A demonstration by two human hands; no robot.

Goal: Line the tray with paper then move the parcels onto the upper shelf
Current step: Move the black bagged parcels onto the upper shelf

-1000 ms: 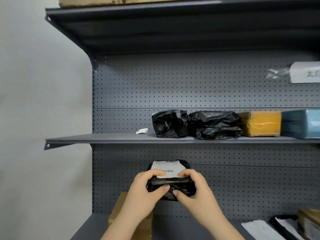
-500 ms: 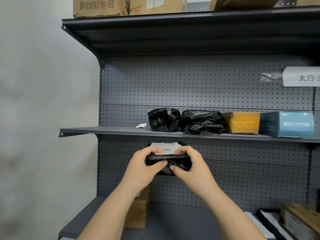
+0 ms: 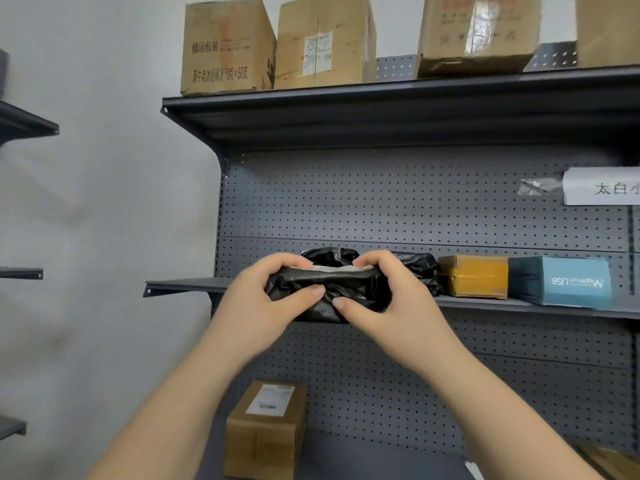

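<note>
I hold a black plastic parcel (image 3: 329, 294) with a white label on its top, level with the front edge of the upper shelf (image 3: 183, 285). My left hand (image 3: 258, 308) grips its left end and my right hand (image 3: 391, 306) grips its right end. Behind it on that shelf lie two black parcels, one (image 3: 329, 254) peeking above my fingers and another (image 3: 420, 268) to the right. A yellow-taped box (image 3: 472, 276) and a teal USB box (image 3: 561, 285) stand further right. No tray is in view.
Several big cardboard boxes (image 3: 227, 46) stand on the top shelf (image 3: 346, 102). A small labelled brown box (image 3: 265, 431) sits on the lower shelf at left. A white paper sign (image 3: 602, 186) is taped to the pegboard at right. Another rack's shelf ends (image 3: 27, 123) show at far left.
Both hands have lifted the black parcel from below the upper shelf to the level of its front edge. The view has tilted up, so the boxes on the top shelf now show.
</note>
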